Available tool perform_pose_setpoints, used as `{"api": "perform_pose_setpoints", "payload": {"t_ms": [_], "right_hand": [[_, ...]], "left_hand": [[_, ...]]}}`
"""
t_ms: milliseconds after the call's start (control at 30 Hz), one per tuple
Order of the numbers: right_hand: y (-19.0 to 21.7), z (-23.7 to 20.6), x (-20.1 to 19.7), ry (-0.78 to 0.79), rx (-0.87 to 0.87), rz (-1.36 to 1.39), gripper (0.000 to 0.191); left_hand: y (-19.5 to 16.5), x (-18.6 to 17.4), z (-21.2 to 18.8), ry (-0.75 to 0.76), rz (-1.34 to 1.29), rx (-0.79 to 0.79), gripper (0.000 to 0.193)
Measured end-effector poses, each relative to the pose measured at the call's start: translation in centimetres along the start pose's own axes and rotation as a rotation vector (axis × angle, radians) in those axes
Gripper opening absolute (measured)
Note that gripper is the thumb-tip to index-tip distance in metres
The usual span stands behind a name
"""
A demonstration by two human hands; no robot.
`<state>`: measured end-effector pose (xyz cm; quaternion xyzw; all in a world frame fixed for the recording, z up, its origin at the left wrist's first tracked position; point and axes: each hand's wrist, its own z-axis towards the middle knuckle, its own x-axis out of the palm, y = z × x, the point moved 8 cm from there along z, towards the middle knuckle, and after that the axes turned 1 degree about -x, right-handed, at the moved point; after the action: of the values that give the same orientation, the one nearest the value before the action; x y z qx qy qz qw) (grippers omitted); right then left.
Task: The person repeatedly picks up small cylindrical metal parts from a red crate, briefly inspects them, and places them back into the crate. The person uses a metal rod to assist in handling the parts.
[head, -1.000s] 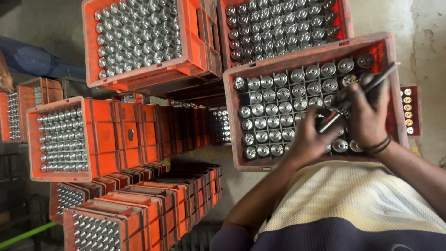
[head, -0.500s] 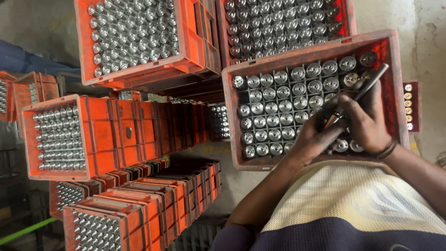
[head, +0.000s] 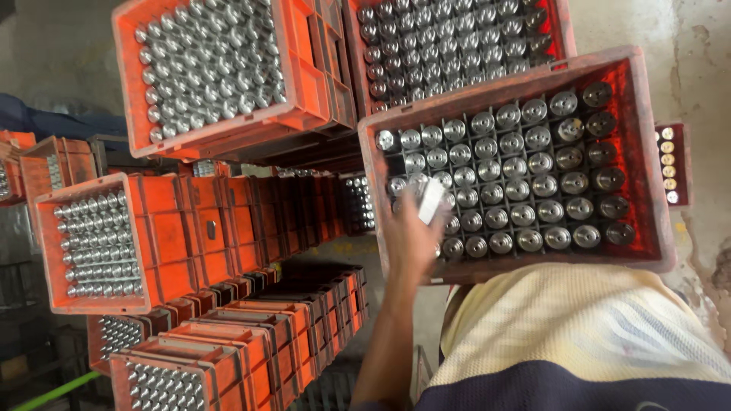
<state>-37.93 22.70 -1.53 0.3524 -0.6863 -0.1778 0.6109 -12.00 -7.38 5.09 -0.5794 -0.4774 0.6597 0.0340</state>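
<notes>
Your left hand (head: pixel 411 228) is over the near-left corner of the dark red plastic crate (head: pixel 647 152) that sits right in front of you, just above your pale yellow striped shirt (head: pixel 579 327). The crate's black grid divider holds round silver metal caps (head: pixel 518 183), one to a cell. Most cells look filled, row after row; a few on the far-right side read darker, and the cells under your hand are hidden, so you can't count the whole tray as full. That's about as far as a verdict on progress goes: a nearly loaded crate, with your hand at the one corner that can't be checked.

Now the fingers (head: pixel 403 202): they're curled in close, and a small pale, whitish piece (head: pixel 431 199) shows at their tips, smeared by motion blur. It looks pinched between them, but what it is, you can't tell from here. The hand sits directly above the caps along the left rows, seemingly touching them. Your right hand isn't in view at all.

Around you, bright orange crates (head: pixel 297 76) packed with the same shiny parts stand to the far left and far side, and more orange crates (head: pixel 175 228) are stacked to your left, beside the red one.
</notes>
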Motion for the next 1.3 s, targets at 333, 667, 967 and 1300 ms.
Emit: {"api": "perform_pose_setpoints", "payload": {"t_ms": [333,667,967,1300], "right_hand": [[-0.7,-1.4,-5.0,-0.098,0.179,-0.12,0.015],[-3.5,-4.6,-0.9,-0.013,0.084,-0.335,0.03],[-7.8,-6.8,7.4,0.265,0.022,-0.539,0.033],[-6.1,-7.4,9.5,0.23,0.027,-0.407,0.027]], "left_hand": [[4.2,-0.8,6.8,-0.194,0.362,0.136,0.041],[1.3,-6.2,6.5,-0.324,-0.018,0.41,0.04],[-5.3,8.7,-1.8,0.183,-0.458,0.333,0.042],[-7.9,8.5,-2.1,0.289,-0.586,0.265,0.046]]}}
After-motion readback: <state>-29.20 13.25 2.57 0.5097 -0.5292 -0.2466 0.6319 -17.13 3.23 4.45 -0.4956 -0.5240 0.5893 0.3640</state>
